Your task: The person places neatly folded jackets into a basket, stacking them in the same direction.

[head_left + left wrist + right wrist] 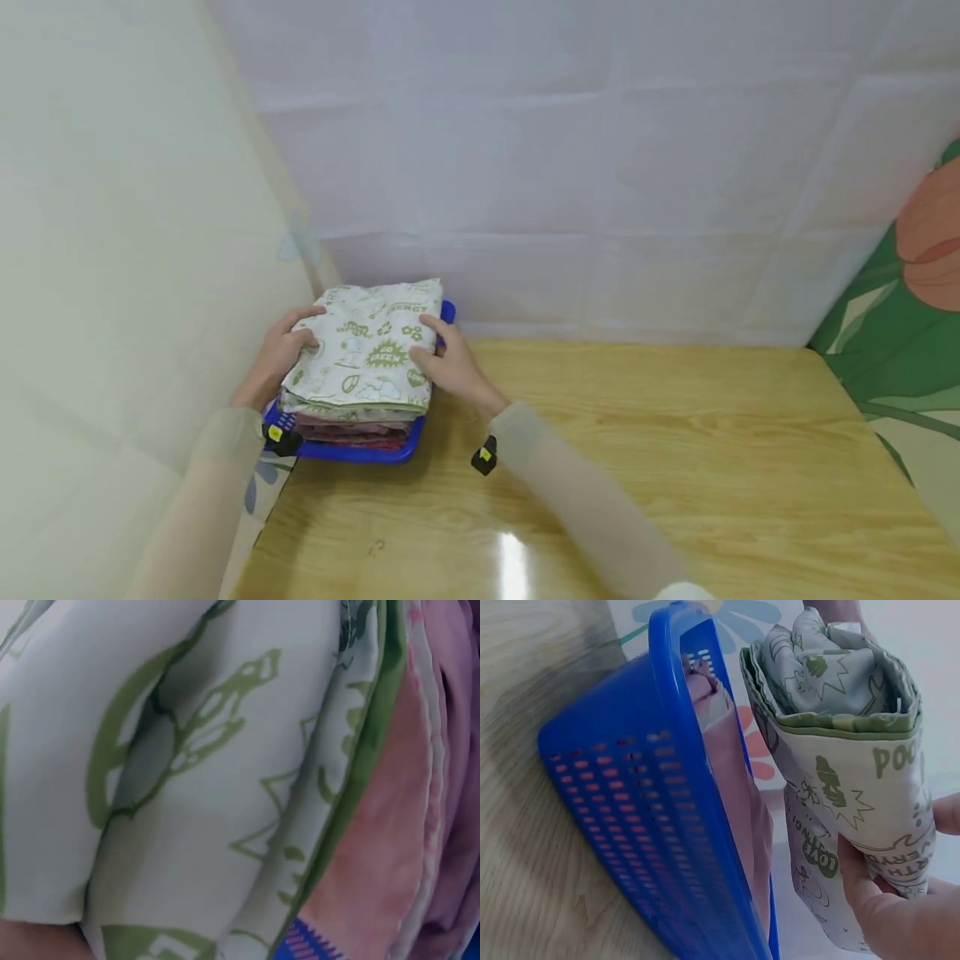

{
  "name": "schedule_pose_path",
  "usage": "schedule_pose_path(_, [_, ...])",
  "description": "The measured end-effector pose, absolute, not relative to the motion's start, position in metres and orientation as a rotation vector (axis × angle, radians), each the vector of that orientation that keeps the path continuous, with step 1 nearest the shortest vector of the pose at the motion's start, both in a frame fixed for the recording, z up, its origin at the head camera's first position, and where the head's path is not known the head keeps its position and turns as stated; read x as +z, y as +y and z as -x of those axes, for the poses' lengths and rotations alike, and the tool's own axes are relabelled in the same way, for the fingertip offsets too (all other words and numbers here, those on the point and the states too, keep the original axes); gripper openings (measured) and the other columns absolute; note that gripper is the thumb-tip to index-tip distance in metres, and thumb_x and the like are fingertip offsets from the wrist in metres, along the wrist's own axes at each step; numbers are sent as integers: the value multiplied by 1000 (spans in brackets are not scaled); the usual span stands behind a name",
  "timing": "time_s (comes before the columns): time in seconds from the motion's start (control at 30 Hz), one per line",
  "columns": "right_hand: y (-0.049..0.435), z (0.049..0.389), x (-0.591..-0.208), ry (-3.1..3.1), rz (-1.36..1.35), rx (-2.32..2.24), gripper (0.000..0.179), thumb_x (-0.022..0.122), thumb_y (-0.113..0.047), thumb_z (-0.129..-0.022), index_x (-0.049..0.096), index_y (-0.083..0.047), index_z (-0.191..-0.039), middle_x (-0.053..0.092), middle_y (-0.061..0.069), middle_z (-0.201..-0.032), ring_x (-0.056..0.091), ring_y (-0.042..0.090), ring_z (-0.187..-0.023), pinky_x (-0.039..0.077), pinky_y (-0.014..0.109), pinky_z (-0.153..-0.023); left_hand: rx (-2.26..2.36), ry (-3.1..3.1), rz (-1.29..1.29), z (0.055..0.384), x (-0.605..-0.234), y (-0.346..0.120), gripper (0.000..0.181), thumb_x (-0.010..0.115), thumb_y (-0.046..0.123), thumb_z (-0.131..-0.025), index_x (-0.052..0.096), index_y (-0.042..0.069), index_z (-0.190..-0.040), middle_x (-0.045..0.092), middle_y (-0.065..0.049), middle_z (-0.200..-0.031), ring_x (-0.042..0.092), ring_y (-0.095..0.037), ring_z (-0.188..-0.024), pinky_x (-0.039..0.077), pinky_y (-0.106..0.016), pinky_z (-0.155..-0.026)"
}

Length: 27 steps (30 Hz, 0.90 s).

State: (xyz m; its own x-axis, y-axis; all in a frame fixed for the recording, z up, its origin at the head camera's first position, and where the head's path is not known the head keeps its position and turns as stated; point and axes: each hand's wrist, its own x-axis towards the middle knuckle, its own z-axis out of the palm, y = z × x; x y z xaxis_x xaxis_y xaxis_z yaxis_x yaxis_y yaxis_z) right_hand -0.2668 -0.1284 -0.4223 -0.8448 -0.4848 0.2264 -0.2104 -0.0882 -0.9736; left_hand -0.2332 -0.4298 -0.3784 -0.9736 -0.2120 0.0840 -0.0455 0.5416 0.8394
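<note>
A folded white cloth (367, 342) with green print and green edging is held between both hands at the top of a blue plastic basket (352, 454). My left hand (281, 354) grips its left edge, and my right hand (453, 367) pinches the right edge between thumb and fingers. In the right wrist view the folded cloth (840, 772) stands a little apart from the basket's rim (664, 675). Pink and mauve folded fabric (360, 432) lies in the basket below it. The left wrist view shows mostly cloth (225, 772), with only a bit of the hand at the lower left.
The basket stands at the left end of a wood-grain table (675, 450), close to a pale hanging sheet (112, 250) on the left. A whitish sheet (562, 208) hangs behind the table. On the right hangs a flower-patterned cloth (915, 333).
</note>
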Motion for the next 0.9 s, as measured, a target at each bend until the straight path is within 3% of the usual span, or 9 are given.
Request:
schedule_pose_path(0.13, [-138, 263, -423, 1999, 797, -2028, 65, 64, -12, -103, 40, -5, -163, 32, 22, -166, 61, 23, -122, 56, 25, -93, -1409, -2623, -248, 232, -379, -439, 65, 51, 6, -95, 48, 9, -160, 36, -18, -170, 45, -27, -127, 41, -16, -88])
schedule_pose_path(0.2, [-141, 260, -422, 1998, 802, -2021, 65, 64, -12, -103, 39, -5, -164, 36, 20, -165, 61, 19, -111, 55, 23, -85, -1401, -2630, -257, 232, -379, -442, 66, 52, 5, -94, 47, 9, -160, 35, -17, -171, 42, -29, -134, 38, -19, -94])
schedule_pose_path(0.33, [-147, 257, -424, 1995, 821, -2023, 66, 64, -9, -103, 38, -4, -164, 50, 22, -154, 64, 15, -105, 56, 21, -81, -1388, -2644, -267, 232, -379, -448, 67, 52, 4, -94, 47, 10, -161, 33, -16, -173, 34, -35, -147, 33, -29, -106])
schedule_pose_path(0.47, [-149, 255, -425, 1993, 824, -2028, 66, 64, -7, -103, 38, -3, -164, 58, 21, -145, 64, 17, -107, 56, 22, -81, -1376, -2664, -269, 232, -380, -451, 67, 52, 4, -95, 45, 10, -162, 31, -16, -174, 33, -37, -150, 33, -35, -110])
schedule_pose_path(0.57, [-150, 255, -427, 1996, 822, -2029, 66, 64, -6, -102, 39, -3, -163, 56, 22, -147, 66, 23, -113, 58, 24, -85, -1369, -2676, -261, 230, -381, -450, 67, 51, 4, -96, 44, 10, -162, 30, -18, -174, 32, -38, -150, 33, -39, -112])
schedule_pose_path(0.77, [-150, 256, -438, 1980, 817, -2009, 66, 62, -3, -102, 36, 1, -163, 51, 25, -156, 65, 31, -130, 59, 29, -100, -1383, -2714, -205, 230, -391, -450, 68, 50, 2, -97, 41, 8, -164, 25, -20, -175, 25, -41, -154, 27, -58, -121])
schedule_pose_path(0.83, [-150, 257, -444, 2005, 813, -1970, 65, 62, -4, -103, 36, 1, -163, 53, 24, -153, 67, 24, -124, 59, 26, -97, -1397, -2738, -180, 230, -397, -451, 69, 49, 0, -97, 38, 7, -165, 22, -22, -176, 22, -42, -156, 24, -62, -123])
schedule_pose_path(0.9, [-149, 258, -450, 2053, 806, -1924, 65, 63, -6, -104, 37, 0, -163, 58, 21, -141, 67, 16, -105, 58, 22, -84, -1399, -2761, -158, 230, -402, -451, 70, 49, -1, -97, 36, 6, -166, 20, -22, -176, 19, -43, -157, 22, -64, -125])
